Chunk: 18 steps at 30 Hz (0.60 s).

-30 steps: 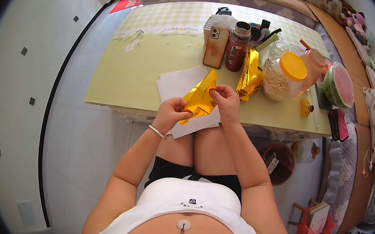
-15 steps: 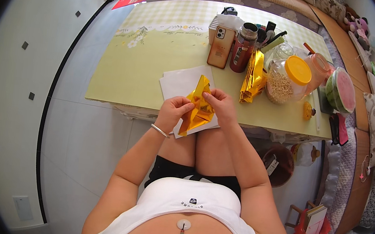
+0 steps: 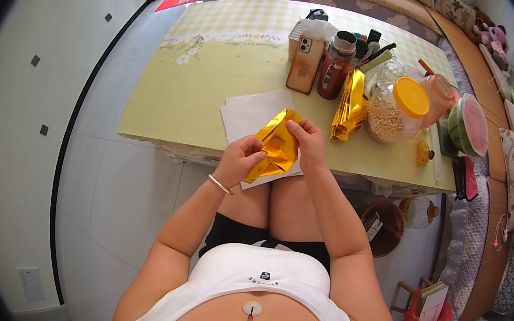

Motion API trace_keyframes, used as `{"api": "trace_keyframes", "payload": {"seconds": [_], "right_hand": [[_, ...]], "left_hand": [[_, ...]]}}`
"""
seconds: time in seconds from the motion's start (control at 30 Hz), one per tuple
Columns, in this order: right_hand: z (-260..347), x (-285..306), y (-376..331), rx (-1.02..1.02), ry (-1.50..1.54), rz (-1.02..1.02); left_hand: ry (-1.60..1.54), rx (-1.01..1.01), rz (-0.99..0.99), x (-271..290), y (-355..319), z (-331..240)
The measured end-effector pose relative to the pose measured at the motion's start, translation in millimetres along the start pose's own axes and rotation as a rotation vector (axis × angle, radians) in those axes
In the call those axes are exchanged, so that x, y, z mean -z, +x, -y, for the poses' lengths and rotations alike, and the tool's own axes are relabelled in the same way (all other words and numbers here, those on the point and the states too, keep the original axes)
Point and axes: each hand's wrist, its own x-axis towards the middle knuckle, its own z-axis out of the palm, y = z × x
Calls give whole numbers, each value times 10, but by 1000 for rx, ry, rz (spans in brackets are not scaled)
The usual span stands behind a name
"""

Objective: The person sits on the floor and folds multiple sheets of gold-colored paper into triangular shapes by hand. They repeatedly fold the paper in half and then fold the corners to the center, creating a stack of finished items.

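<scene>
**Gold foil pinched at the table edge, easy to tear or crease askew**

Left hand [image 3: 241, 160] clenched on the lower left edge of the gold foil sheet [image 3: 276, 147], thumb on top, bracelet [image 3: 220, 184] at the wrist. Foil held just above the white paper [image 3: 248, 112] at the near edge of the table [image 3: 181, 98], partly folded and angled upward to the right. Right hand [image 3: 311, 142] grasping the upper right side of the same sheet, fingertips pressed along a fold.

Likely trouble: thin foil, pulled between two pinches, liable to tear at the crease or take a crooked fold that cannot be smoothed out. Held over the table edge and above the lap, so likely to drop to the floor on a slipped grip.

Farther right, a pile of folded gold foil pieces [image 3: 350, 104] leaning beside a dark red flask [image 3: 336, 65] and a phone [image 3: 304, 64]; a careless elbow or reach probably enough to knock them over. Beyond, a jar with a yellow lid [image 3: 399, 110] close by, also within bumping range.
</scene>
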Motion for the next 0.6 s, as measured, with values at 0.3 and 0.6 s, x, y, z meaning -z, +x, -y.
{"api": "trace_keyframes", "payload": {"seconds": [0.3, 0.6], "right_hand": [[-121, 164, 62, 62, -170, -161], [-408, 336, 107, 383, -455, -216]], "left_hand": [[-65, 124, -129, 322, 103, -4], [81, 287, -35, 529, 678, 93]]}}
